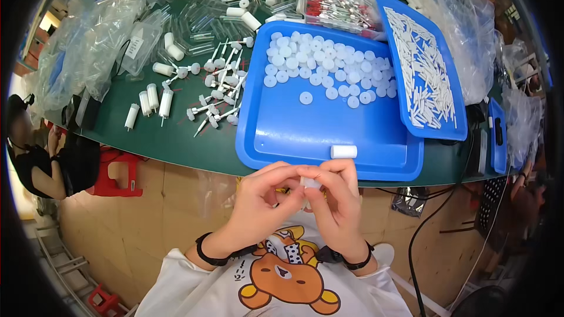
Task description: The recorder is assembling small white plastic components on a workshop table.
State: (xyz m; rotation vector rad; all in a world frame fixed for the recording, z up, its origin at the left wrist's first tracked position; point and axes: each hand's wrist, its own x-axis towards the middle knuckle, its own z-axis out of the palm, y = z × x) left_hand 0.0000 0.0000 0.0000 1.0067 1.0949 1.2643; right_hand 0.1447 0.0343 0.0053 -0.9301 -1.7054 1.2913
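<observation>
My left hand and my right hand meet in front of my chest, just below the table edge. Together they pinch a small white plastic part between the fingertips; most of it is hidden by the fingers. Just above the hands a short white cylinder lies at the front of a blue tray. Several white round caps fill the far part of that tray.
A second blue tray with several white sticks leans at the right. White plunger pieces and capped tubes lie on the green table at left. Plastic bags line both sides. Another person sits at far left.
</observation>
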